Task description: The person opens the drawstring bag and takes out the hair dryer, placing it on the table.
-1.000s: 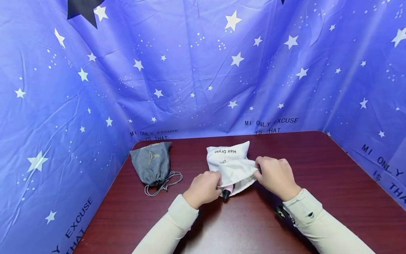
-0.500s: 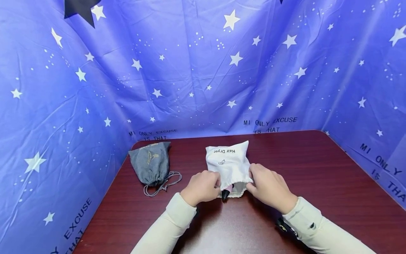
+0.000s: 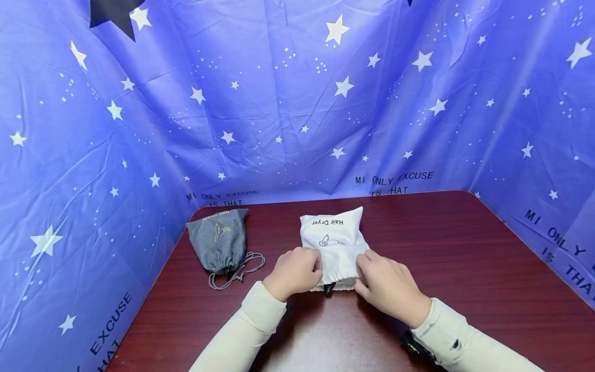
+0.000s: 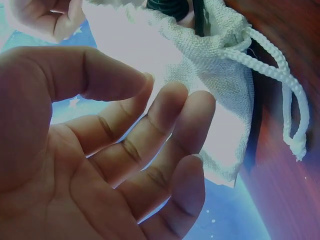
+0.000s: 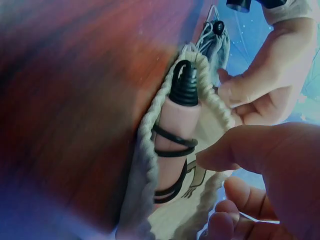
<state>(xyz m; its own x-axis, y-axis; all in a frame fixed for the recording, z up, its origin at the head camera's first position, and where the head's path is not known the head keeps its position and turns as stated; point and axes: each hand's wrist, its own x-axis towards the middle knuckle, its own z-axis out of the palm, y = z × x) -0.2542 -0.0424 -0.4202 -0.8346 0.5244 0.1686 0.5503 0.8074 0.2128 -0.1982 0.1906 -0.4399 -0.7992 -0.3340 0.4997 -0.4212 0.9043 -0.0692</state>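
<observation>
A white drawstring bag (image 3: 338,253) printed "Hair Dryer" lies on the table, its mouth toward the person. Inside it, in the right wrist view, is a pink hair dryer handle (image 5: 179,120) with its black cord wound around it. Its black cord sleeve pokes out at the mouth. My left hand (image 3: 296,271), fingers curled, pinches the bag at the left of its mouth; the left wrist view does not clearly show cloth between the fingertips. My right hand (image 3: 390,284) pinches the right rim, thumb inside the mouth and fingers outside.
A closed grey drawstring bag (image 3: 220,243) with looped cords lies at the table's left back. The dark red wooden table (image 3: 441,232) is bordered by a blue star-patterned curtain (image 3: 279,129). White cords (image 4: 295,115) hang from the white bag's left side.
My right hand has moved down and left, bringing the raised upper cloth flat and narrowing the mouth. Less of the hair dryer shows now. My left hand has barely moved.
</observation>
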